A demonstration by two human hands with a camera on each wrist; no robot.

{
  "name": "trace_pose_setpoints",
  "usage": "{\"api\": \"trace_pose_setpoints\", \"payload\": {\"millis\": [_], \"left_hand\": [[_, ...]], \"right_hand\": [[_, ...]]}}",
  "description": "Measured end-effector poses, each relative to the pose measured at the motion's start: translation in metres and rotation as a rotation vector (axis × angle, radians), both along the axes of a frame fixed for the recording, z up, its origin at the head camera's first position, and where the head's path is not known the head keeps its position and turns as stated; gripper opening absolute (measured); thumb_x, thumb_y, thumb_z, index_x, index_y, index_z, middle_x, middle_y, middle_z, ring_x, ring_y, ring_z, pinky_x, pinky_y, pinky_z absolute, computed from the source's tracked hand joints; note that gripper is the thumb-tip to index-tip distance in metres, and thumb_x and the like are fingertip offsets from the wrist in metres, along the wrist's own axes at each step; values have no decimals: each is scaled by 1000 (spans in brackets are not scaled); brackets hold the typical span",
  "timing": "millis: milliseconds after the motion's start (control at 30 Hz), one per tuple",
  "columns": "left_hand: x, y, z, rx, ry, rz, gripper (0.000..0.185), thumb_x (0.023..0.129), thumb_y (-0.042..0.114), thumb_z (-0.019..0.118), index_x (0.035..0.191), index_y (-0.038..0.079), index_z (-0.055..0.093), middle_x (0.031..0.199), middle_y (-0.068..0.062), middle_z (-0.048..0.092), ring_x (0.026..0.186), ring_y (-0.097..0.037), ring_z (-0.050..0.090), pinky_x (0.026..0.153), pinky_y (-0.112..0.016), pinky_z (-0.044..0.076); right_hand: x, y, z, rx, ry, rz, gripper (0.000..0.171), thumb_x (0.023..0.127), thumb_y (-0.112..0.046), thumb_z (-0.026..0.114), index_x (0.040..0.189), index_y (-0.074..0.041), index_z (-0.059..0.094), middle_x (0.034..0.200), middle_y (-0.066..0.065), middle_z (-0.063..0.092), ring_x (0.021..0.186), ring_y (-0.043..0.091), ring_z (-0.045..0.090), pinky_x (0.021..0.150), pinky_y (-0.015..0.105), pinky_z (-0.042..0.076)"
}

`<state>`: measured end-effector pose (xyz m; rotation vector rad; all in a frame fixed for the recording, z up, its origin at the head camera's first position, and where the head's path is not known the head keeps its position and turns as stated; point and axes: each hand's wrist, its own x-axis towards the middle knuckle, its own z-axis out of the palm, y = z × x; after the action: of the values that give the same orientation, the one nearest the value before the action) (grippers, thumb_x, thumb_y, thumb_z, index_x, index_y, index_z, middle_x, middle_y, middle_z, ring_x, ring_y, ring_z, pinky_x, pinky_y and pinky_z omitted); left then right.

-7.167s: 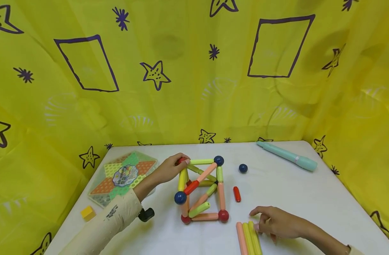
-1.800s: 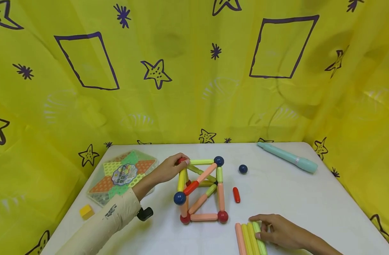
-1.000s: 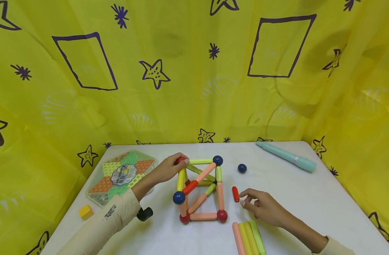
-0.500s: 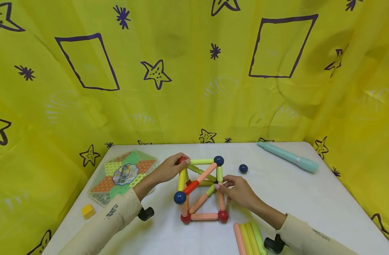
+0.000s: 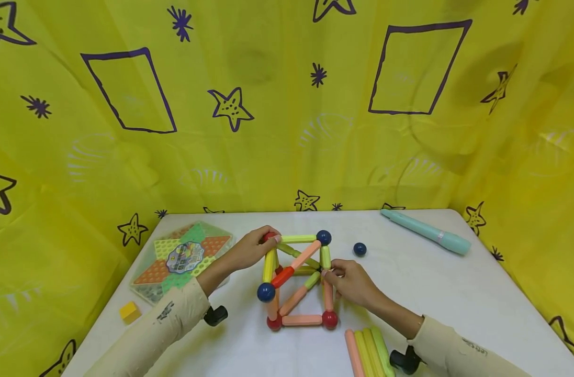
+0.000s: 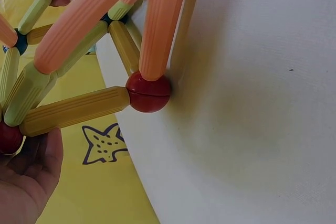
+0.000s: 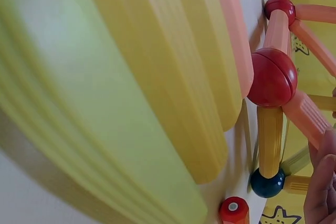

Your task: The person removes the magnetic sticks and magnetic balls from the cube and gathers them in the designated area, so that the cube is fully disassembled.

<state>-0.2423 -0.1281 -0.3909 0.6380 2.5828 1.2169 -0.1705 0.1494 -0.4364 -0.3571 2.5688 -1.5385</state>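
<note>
Nearest you, at the table's (image 5: 456, 298) front edge: a row of loose rods (image 5: 368, 352), pink, yellow and green, lying side by side and touching, just beside your right forearm.

Next: the rod-and-ball frame (image 5: 297, 277), a cube of pink, yellow and green rods joined by red and blue balls, standing on the white table near its middle. A diagonal rod, part red and part pink, crosses its near face. A red ball (image 5: 329, 319) marks the frame's front right foot; a blue ball (image 5: 265, 291) sits at its front left upper corner.

Your right hand (image 5: 350, 283): at the frame's right side, fingertips pinched together against the upright there. What they pinch is too small to tell in the head view.

Your left hand (image 5: 249, 251): fingers curled over the red ball at the frame's back left upper corner, holding it.

Further back: a loose blue ball (image 5: 359, 249), apart from the frame on its right.

Left side: a yellow cube (image 5: 128, 312) near the edge, and beyond it a star-patterned game board (image 5: 180, 259).

Far right corner: a pale teal pen-shaped tool (image 5: 425, 232), lying slantwise.

Behind all: a yellow curtain (image 5: 268, 104) drawn with stars and squares.
</note>
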Motion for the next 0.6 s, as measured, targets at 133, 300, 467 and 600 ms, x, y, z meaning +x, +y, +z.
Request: {"api": "trace_pose_setpoints", "payload": {"millis": [133, 300, 467, 600], "left_hand": [[2, 1, 1, -1, -3, 5, 29, 106, 33, 51, 119, 10, 63, 103, -6, 64, 89, -17, 55, 79, -31, 45], [2, 1, 0, -6, -3, 10, 30, 106, 34, 51, 119, 10, 63, 102, -6, 64, 89, -18, 55, 79, -31, 46], [2, 1, 0, -7, -1, 12, 29, 106, 33, 51, 119, 10, 63, 103, -6, 64, 90, -18, 55, 79, -31, 45], [1, 0, 0, -1, -2, 11, 29, 106, 33, 51, 119, 10, 63, 104, -6, 64, 91, -18, 56, 80, -31, 46]], "right_hand": [[1, -1, 0, -6, -9, 7, 21, 99, -9, 53, 107, 5, 68, 85, 10, 74, 53, 25, 62, 49, 25, 46], [2, 0, 0, -26, -3, 28, 22, 100, -9, 52, 109, 5, 67, 89, 11, 75, 53, 25, 61, 49, 25, 47], [3, 5, -1, -31, 33, 64, 24, 102, -12, 54, 113, 5, 66, 93, 15, 74, 53, 29, 63, 50, 26, 48], [5, 9, -4, 1, 59, 38, 25, 103, -15, 55, 116, 2, 66, 96, 12, 72, 54, 27, 64, 56, 27, 50]]}}
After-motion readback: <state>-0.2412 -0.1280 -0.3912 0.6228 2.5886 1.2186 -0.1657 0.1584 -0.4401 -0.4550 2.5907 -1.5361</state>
